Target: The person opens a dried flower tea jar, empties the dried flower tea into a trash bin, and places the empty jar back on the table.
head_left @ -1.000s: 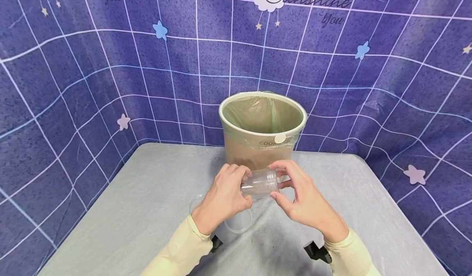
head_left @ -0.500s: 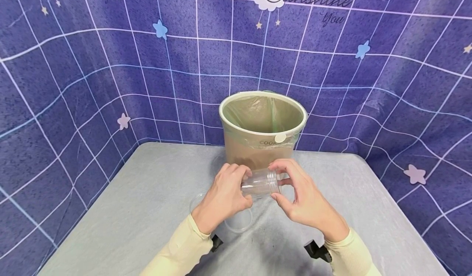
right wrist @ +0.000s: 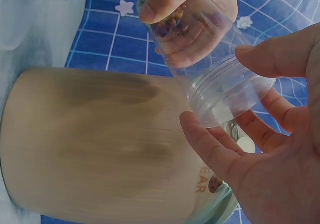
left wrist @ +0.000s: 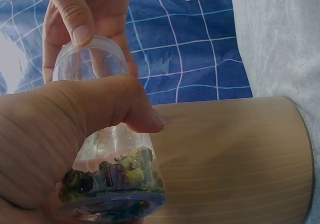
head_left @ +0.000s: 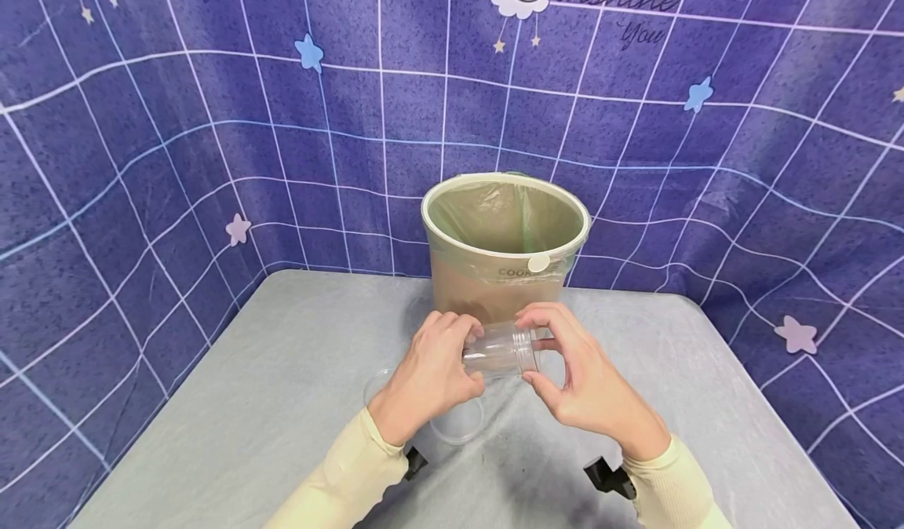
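A clear plastic jar [head_left: 493, 350] lies on its side in the air in front of the bin, held between both hands. My left hand [head_left: 432, 373] grips its base end, thumb across the side. Dried, greenish and dark purple plant pieces [left wrist: 112, 176] sit at that base end in the left wrist view. My right hand [head_left: 582, 376] holds the threaded mouth end [right wrist: 227, 91], thumb on one side and fingertips on the other. In the right wrist view the left hand's fingers partly cover the contents. I cannot tell whether a clear lid is on the mouth.
A beige bin [head_left: 497, 290] with a pale rim and a green-tinted liner stands behind the hands. Under the left hand a clear round container [head_left: 457, 439] lies on the grey-covered table [head_left: 304, 356]. A blue patterned curtain [head_left: 339, 160] surrounds the table.
Both hands and the jar keep nearly the same pose. The head view has shifted very slightly.
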`<act>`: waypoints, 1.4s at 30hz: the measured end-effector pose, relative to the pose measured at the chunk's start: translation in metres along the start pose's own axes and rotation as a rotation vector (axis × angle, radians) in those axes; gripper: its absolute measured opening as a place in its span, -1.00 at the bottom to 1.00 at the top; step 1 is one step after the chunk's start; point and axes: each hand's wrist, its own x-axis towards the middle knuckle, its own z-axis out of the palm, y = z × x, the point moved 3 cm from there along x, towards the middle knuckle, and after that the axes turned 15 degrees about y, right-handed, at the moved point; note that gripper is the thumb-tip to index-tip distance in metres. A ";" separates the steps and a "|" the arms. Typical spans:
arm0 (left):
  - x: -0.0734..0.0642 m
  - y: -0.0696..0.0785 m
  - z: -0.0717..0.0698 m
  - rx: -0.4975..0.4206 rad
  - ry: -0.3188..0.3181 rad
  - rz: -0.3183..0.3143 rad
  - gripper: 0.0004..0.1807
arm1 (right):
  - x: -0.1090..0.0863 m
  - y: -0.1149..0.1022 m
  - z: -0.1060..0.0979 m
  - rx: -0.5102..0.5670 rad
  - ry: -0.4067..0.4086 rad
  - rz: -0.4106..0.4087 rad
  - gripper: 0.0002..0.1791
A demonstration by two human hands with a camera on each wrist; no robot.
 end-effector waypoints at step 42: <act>-0.002 0.000 0.002 0.010 0.037 0.011 -0.48 | 0.000 0.010 -0.004 -0.073 0.119 0.301 -0.65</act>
